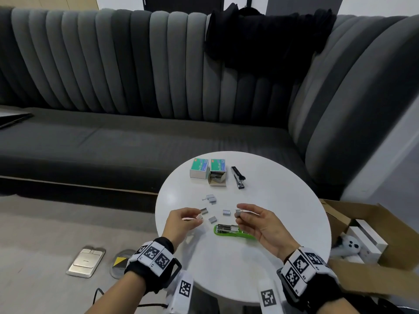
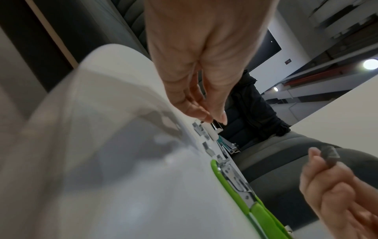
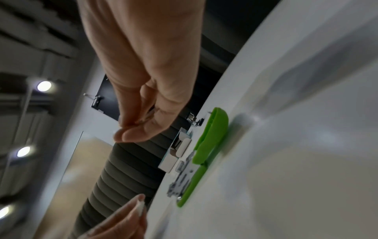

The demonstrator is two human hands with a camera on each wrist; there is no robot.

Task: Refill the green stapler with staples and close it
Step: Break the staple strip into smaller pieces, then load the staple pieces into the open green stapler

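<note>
Green stapler (image 1: 233,232) lies opened flat on the white table (image 1: 283,200), nearest edge, below and between both hands. Right hand (image 1: 260,225) pinches a staple strip (image 1: 238,213) just above its right end; left hand (image 1: 183,220) pinches a small white piece (image 1: 199,216) (identity unclear) to its left. Farther: loose staple strips (image 1: 211,198).

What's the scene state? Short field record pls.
left hand: pinches a small white piece
right hand: pinches a staple strip
green stapler: open, flat on table, between the hands
loose staples: scattered beyond the hands
staple boxes: two at far side, one open
black stapler: right of boxes
</note>
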